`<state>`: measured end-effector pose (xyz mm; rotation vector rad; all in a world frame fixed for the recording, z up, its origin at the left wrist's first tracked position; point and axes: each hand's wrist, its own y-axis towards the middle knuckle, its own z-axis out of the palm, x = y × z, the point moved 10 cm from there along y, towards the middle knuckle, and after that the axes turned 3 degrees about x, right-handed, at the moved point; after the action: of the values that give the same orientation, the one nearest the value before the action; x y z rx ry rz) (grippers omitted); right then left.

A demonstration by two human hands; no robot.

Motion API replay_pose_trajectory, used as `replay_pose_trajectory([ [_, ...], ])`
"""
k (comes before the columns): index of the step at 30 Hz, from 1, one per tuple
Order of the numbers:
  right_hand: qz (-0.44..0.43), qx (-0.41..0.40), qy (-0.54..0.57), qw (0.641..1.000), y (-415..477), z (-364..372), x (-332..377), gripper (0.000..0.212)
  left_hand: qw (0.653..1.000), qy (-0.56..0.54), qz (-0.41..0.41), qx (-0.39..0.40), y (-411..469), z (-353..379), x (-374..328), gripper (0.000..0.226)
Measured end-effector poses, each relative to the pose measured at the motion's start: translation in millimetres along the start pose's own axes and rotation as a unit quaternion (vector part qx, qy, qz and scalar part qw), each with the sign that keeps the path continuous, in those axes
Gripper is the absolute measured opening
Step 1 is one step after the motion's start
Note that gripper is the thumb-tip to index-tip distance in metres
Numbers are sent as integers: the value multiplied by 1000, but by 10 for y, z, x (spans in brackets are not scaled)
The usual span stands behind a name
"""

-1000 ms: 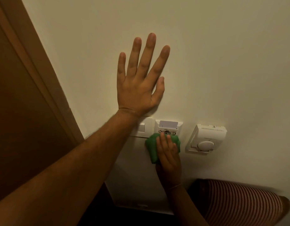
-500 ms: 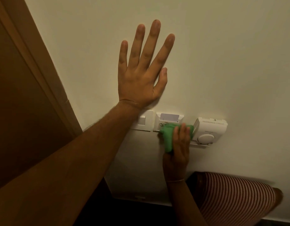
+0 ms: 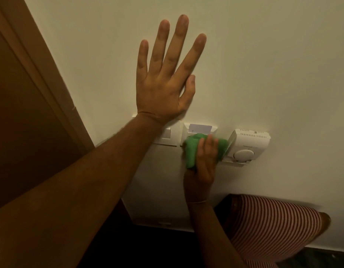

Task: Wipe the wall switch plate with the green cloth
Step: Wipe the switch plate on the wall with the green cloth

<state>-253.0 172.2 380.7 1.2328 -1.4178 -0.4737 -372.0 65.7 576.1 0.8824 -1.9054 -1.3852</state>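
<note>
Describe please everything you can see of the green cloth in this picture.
The green cloth is a small, soft-looking rag, bunched and folded rather than spread flat. The right hand presses it against the wall, its fingers lying over the cloth's middle. It covers the lower part of the white switch plate, and its right edge reaches the side of the thermostat. A fold hangs down at the left, beside the palm.

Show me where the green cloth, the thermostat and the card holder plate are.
green cloth [image 3: 192,149]: head view, left fold.
thermostat [image 3: 250,144]: head view, front cover.
card holder plate [image 3: 201,129]: head view, inserted card.
</note>
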Motion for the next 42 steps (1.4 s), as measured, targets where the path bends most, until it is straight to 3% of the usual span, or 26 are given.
replay_pose_trajectory([
  [6,-114,77,-20,990,-11,244,346,77,1000,1,7,3,-8,-9,-2,67],
  [11,-17,-10,-18,1000,123,-153,-76,74,1000,1,4,5,-15,-7,14,69],
  [14,-23,2,-9,1000,58,76,151,79,1000,4,3,8,-15,2,17,68],
  [19,-134,120,-19,983,-41,362,401,43,1000,4,8,17,3,-10,5,65],
  [21,-117,89,-38,988,10,184,239,46,1000,3,8,20,0,-26,-4,66],
  [24,-21,9,-53,998,78,-86,-50,56,1000,-1,6,21,2,-46,-6,68],
  [27,6,-1,-29,1000,57,41,65,67,1000,-2,7,26,15,-46,-5,67],
  [29,-48,51,-22,997,-3,247,297,68,999,0,3,32,15,-44,-4,68],
  [33,-165,153,-29,974,-65,358,376,45,999,-1,-8,32,3,-36,5,74],
  [35,-152,111,-38,981,14,155,212,39,1000,4,-9,26,0,-33,1,73],
  [38,-54,21,-18,998,96,-92,-40,58,1000,8,-7,17,5,-22,14,72],
  [40,-20,8,-3,1000,76,-18,3,74,1000,6,-2,10,1,-22,9,71],
  [42,-40,31,1,999,31,165,203,69,1000,5,0,5,-1,-28,6,71],
])
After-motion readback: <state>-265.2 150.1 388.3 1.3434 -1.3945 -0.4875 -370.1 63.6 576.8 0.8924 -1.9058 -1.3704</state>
